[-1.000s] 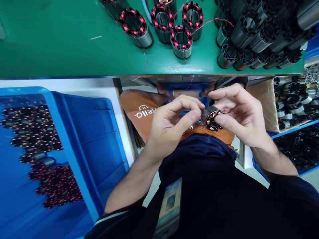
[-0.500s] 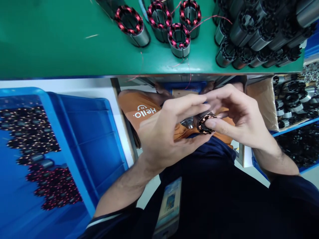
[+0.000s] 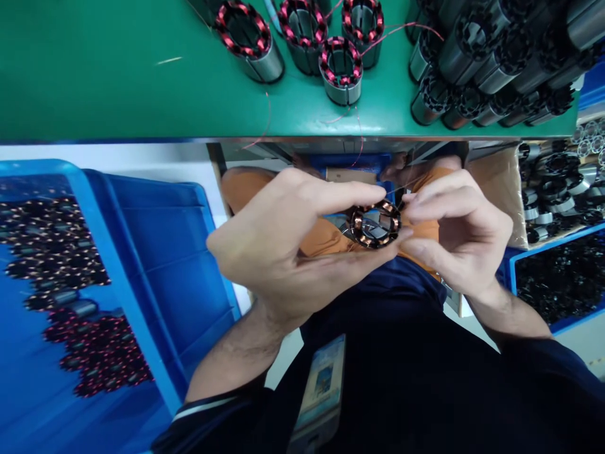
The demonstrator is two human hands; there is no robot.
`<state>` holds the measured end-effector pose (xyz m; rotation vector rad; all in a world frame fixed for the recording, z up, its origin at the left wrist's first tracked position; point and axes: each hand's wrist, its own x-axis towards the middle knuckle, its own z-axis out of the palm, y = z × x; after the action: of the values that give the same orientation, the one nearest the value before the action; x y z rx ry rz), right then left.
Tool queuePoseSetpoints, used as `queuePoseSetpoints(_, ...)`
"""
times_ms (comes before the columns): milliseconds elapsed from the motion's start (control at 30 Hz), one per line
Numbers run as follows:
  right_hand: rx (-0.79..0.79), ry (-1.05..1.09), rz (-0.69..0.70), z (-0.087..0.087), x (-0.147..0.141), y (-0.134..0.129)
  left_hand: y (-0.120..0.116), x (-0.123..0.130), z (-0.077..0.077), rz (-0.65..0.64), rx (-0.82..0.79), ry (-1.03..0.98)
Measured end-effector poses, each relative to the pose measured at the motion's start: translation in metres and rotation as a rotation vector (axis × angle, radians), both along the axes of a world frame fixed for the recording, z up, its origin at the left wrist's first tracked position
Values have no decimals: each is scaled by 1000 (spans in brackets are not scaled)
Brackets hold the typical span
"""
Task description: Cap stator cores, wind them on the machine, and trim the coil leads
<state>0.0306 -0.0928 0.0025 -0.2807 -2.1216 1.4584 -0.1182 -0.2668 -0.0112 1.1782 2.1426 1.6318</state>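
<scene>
My left hand [image 3: 293,233] grips a motor stator [image 3: 355,226] between thumb and fingers, with its ring-shaped end turned up toward me. Copper-coloured windings and black insulation ring its open bore. At the stator's right edge, the bent fingers of my right hand [image 3: 456,227] are drawn together. A fine strand seems to run near those fingertips, but what they pinch is too small to make out. Both hands are over my lap, below the edge of the green bench [image 3: 118,94].
Several stators with red windings [image 3: 341,69] stand on the bench, loose red wires trailing. Stacked dark stators [image 3: 472,63] fill its right end. A blue bin [image 3: 161,252] at left holds wound stators [image 3: 51,252]. Boxes of parts [image 3: 558,271] stand at right. A phone [image 3: 319,391] lies against my clothing.
The stator has moved slightly left and turned so its bore faces me. My right thumb has left the stator's end face, and the right fingers are now at its right edge.
</scene>
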Motion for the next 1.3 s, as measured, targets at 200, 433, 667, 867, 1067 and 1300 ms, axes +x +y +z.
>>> queuePoseSetpoints(200,89,-1,-64,5,-2,3,0,7,3,52,12,115)
queuePoseSetpoints(433,-97,-40,-60,4,-5,-7,9,10,-7,171,175,200)
queuePoseSetpoints(667,-57,-69,-58,6,-5,-5,10,12,-5,109,145,180)
queuePoseSetpoints(867,-238,-142,-166,9,-7,-15,16,12,-9,50,197,151)
queuePoseSetpoints(1067,-585,-195,-87,-18,-8,-32,9,11,-12,11,114,180)
queuePoseSetpoints(1300,-548,-165,-50,-23,-9,-29,9,15,-21,-41,52,130)
